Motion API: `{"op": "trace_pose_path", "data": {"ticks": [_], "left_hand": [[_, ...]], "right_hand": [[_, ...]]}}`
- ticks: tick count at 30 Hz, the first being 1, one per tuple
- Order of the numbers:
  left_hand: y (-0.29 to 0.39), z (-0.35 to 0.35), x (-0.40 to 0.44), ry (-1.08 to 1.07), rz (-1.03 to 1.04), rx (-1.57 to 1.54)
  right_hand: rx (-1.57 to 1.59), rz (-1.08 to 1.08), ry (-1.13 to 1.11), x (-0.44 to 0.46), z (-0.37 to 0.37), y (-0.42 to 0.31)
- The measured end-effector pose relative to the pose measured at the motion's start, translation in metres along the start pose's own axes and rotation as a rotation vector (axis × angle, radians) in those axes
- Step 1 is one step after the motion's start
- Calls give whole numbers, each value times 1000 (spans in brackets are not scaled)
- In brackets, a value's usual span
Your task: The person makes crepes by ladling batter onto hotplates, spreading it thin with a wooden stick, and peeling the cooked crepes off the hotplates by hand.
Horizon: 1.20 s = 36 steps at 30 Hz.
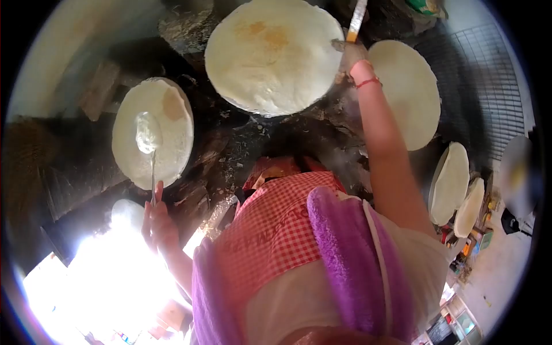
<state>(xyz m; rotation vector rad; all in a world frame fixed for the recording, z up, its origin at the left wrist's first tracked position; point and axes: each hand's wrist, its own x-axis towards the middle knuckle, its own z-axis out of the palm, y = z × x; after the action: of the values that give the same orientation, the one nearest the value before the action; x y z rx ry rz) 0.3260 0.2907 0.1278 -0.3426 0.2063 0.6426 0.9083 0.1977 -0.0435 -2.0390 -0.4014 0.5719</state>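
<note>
My left hand [158, 223] is closed around the thin handle of a metal ladle [148, 131]. The ladle's bowl is over a round pale flatbread [129, 152] on the left, which has a brownish patch near its upper edge. Beside the right edge of the large central flatbread [270, 63], my right hand [352, 57] grips a spatula [357, 17] with a long pale flat end and an orange part near the fingers. Whether the right fingers touch that flatbread is unclear. Another pale flatbread [411, 86] lies to the right, partly behind my forearm.
Dark, crusted stove surface [230, 144] surrounds the flatbreads. A wire grid [486, 86] stands at the far right, above two more pale rounds [449, 184]. Bright glare washes out the lower left. A purple towel [356, 259] hangs over my checked apron [276, 218].
</note>
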Motion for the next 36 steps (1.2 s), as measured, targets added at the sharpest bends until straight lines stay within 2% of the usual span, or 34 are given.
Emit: {"op": "trace_pose_path", "data": {"ticks": [2, 3, 5, 7, 8, 11, 13, 15, 17, 20, 21, 24, 25, 26, 28, 31, 33, 34, 35, 36], "left_hand": [[4, 0, 0, -18, 9, -25], [6, 0, 0, -21, 2, -38], [13, -3, -1, -40, -12, -22], [19, -2, -4, -41, -18, 0], [22, -1, -4, -53, -23, 16], [28, 1, -6, -32, -15, 40], [33, 1, -4, -26, -28, 70], [39, 1, -3, -28, -59, 52], [45, 1, -1, 4, -47, 119], [56, -4, 8, 48, -61, 247], [56, -5, 13, 54, -68, 249], [44, -8, 26, 73, -163, 359], [35, -6, 29, 119, -177, 374], [25, -6, 32, 139, -204, 386], [-3, -7, 37, 180, -276, 386], [-50, -14, 48, 188, -423, 528], [-98, -16, 58, 246, -504, 621], [-123, -24, 64, 240, -563, 643], [-131, -32, 49, 222, -612, 656], [-155, -46, 48, 188, -670, 635]], "right_hand": [[69, 188, 27, 3, -4, -14], [65, 177, 31, -16, -3, -35], [100, 81, 99, -38, -2, -60], [-124, -150, 44, 2, -3, -9], [309, -265, -38, -3, 2, -5], [594, -213, 24, -74, 9, -53], [637, -215, 165, -113, 12, -67], [742, -318, 185, -128, 1, -52], [893, -452, 90, -140, -14, -39], [445, -276, 184, -155, -41, -20], [334, -289, 236, -167, -47, -25], [-34, -559, 489, -207, -78, -52], [434, -219, 491, -216, -85, -57], [308, -218, 425, -218, -123, -31], [232, -212, 448, -238, -174, -12], [555, 117, 600, -290, -257, -17], [287, -74, 704, -319, -325, 12], [271, -112, 626, -338, -361, 21], [257, -115, 692, -371, -405, 39], [103, 0, 667, -392, -476, 80]]}}
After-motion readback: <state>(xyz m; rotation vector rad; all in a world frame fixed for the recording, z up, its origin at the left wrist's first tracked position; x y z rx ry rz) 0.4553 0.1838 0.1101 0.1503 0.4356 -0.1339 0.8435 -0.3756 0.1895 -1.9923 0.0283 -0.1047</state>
